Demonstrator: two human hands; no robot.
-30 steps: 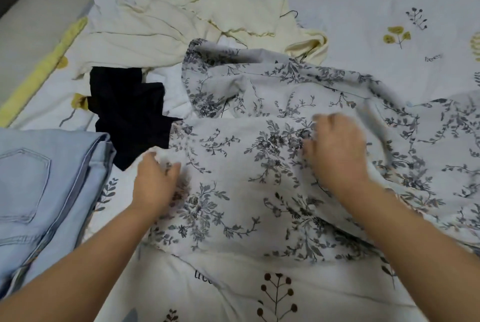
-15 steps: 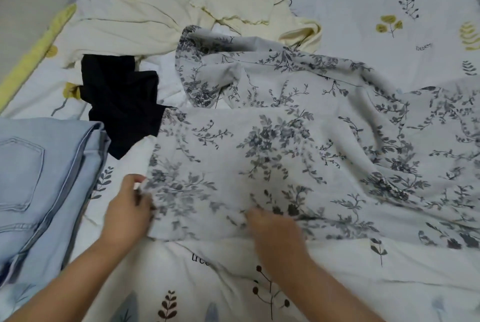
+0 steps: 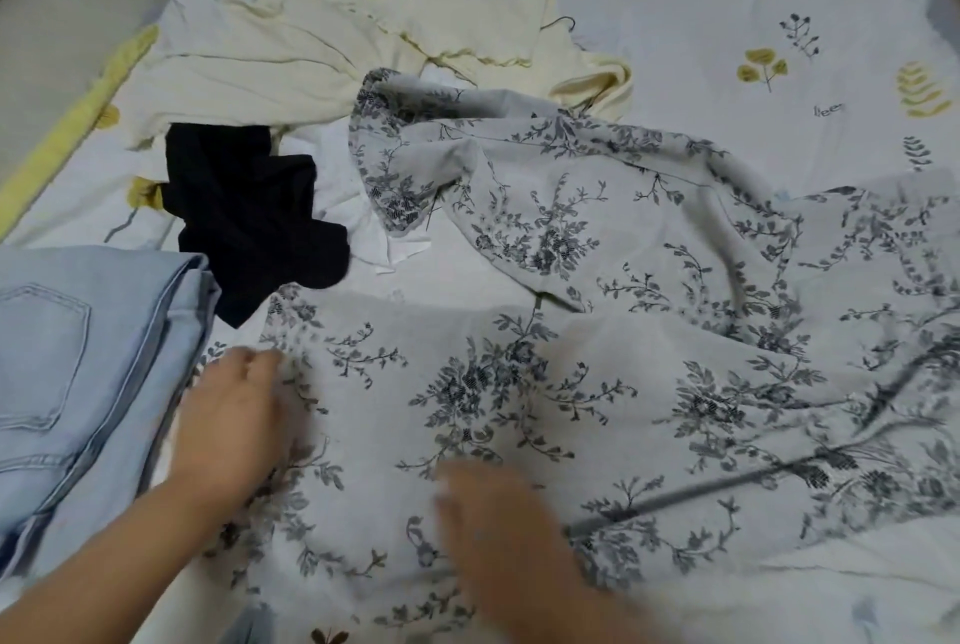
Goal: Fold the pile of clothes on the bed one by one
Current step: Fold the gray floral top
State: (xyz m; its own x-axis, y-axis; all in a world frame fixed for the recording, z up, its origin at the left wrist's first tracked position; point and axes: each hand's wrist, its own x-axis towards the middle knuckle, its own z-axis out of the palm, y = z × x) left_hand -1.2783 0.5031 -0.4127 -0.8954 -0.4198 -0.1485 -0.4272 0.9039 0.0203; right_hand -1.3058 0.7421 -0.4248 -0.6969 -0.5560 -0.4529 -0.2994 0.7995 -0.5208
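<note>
At the far left lie folded jeans (image 3: pixel 78 373), pale blue, a back pocket facing up, stacked at the bed's left edge. Just right of them the left hand (image 3: pixel 234 415) rests palm down on the near-left corner of the floral cloth (image 3: pixel 519 383); its fingers lie fairly straight and close together, pressing the fabric rather than gripping it, though blur hides the fingertips. Beyond the hand a black garment (image 3: pixel 249 217) lies crumpled, touching the jeans' upper corner and the floral cloth's far-left edge. Behind it sprawls a cream garment (image 3: pixel 311 46), unfolded, with a white piece (image 3: pixel 358 222) showing between the black garment and the floral cloth.

The floral cloth, pale grey with dark sprigs, spreads across the middle and right of the sheet (image 3: pixel 727 9), its near part laid flat, its far part rumpled and folded over itself. The right hand (image 3: pixel 498 529) lies on the cloth's near edge, heavily blurred; whether its fingers are spread or pinching cannot be told. The sheet is white, printed with yellow and grey leaves.
</note>
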